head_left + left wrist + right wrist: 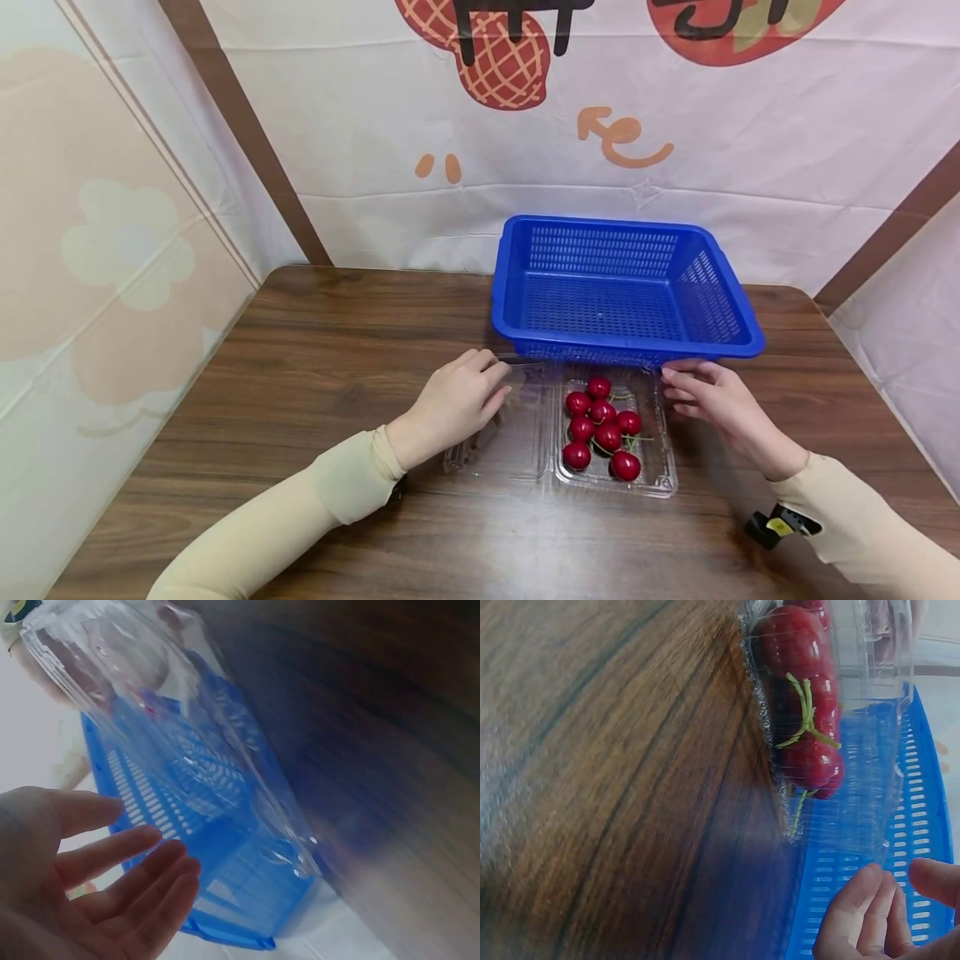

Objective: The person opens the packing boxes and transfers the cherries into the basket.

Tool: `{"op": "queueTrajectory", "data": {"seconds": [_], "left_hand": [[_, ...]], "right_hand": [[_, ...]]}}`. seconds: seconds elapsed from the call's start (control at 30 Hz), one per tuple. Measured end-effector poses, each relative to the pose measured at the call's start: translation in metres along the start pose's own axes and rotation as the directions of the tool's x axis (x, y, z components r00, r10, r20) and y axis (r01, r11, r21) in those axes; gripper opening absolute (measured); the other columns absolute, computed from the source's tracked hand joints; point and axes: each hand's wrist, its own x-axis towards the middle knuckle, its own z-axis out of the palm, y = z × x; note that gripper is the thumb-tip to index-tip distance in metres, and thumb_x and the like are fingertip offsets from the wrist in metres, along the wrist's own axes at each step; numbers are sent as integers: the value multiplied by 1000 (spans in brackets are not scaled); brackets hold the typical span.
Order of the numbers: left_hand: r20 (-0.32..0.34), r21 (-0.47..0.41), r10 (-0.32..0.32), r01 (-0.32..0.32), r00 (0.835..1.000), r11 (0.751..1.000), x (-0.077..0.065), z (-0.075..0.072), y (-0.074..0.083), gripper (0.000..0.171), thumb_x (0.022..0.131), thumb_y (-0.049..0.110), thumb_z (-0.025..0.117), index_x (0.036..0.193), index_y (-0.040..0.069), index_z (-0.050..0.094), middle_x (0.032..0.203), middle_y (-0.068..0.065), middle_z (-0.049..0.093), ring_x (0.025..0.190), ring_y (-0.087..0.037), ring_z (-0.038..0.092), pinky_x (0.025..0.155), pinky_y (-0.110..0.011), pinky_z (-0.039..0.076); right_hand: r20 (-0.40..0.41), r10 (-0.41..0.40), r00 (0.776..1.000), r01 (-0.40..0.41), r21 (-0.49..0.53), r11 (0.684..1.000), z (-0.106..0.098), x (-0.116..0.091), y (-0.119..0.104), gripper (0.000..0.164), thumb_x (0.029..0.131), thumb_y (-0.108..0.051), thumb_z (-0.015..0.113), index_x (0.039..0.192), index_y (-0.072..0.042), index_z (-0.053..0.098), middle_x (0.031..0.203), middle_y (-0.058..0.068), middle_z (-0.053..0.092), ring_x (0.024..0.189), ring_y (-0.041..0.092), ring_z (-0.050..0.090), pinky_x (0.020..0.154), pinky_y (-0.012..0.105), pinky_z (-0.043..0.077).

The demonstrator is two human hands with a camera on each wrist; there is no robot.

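Observation:
A hinged clear plastic box lies unfolded on the table in the head view. Several red cherries (607, 437), some with green stems, sit in its right half, the tray (654, 475). The empty lid (517, 458) is spread to the left. My left hand (453, 404) hovers by the lid's outer edge, its fingers spread and loosely bent in the left wrist view, holding nothing. At the tray's back right corner is my right hand (720, 404). Its fingertips (871, 876) are close to that corner with the thumb apart; contact is hard to tell.
A blue perforated basket (630, 343) stands right behind the box, close against its back edge. The brown wooden table (337, 333) extends to both sides. A printed cloth (360, 108) hangs behind the table.

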Motion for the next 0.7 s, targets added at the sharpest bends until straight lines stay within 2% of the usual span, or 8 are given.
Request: {"op": "queueTrajectory", "data": {"seconds": [0.13, 0.33, 0.43, 0.53, 0.7], "left_hand": [[6, -49, 18, -18, 1000, 999, 3, 0, 7, 17, 88, 20, 65, 99, 9, 69, 89, -2, 63, 80, -18, 58, 69, -30, 53], [1, -78, 50, -49, 999, 996, 8, 3, 12, 23, 89, 23, 63, 106, 10, 69, 99, -3, 67, 90, -18, 61, 81, -32, 51], [39, -88, 74, -71, 996, 994, 11, 3, 16, 29, 91, 26, 60, 114, 11, 67, 111, -3, 66, 102, -19, 60, 87, -35, 50], [77, -112, 126, -117, 989, 987, 13, 5, 19, 32, 92, 25, 59, 121, 12, 65, 121, -3, 64, 113, -21, 58, 93, -37, 47], [94, -128, 196, -183, 976, 975, 16, 7, 22, 33, 92, 23, 58, 123, 13, 63, 128, -4, 62, 121, -25, 55, 101, -41, 44]], "right_hand": [[-10, -14, 1000, 14, -12, 1000, -3, 0, 3, 39, 93, -29, 60, 120, -2, 51, 92, -18, 65, 84, 2, 64, 73, 25, 57], [-12, -14, 1000, 14, 7, 1000, -20, 22, 38, 43, 87, -41, 66, 118, -12, 57, 99, -14, 68, 87, 5, 67, 74, 27, 58], [-4, -18, 1000, 18, -8, 1000, -14, 13, 25, 34, 91, -36, 63, 114, -11, 58, 96, -15, 67, 85, 5, 66, 74, 26, 57], [24, -43, 999, 44, -11, 999, -6, -1, 6, 26, 95, -28, 57, 112, -9, 58, 93, -16, 66, 83, 3, 65, 73, 25, 57], [23, -68, 997, 68, -6, 998, 1, -8, -3, 15, 97, -24, 54, 106, -14, 60, 90, -15, 66, 81, 2, 65, 72, 24, 57]]}}
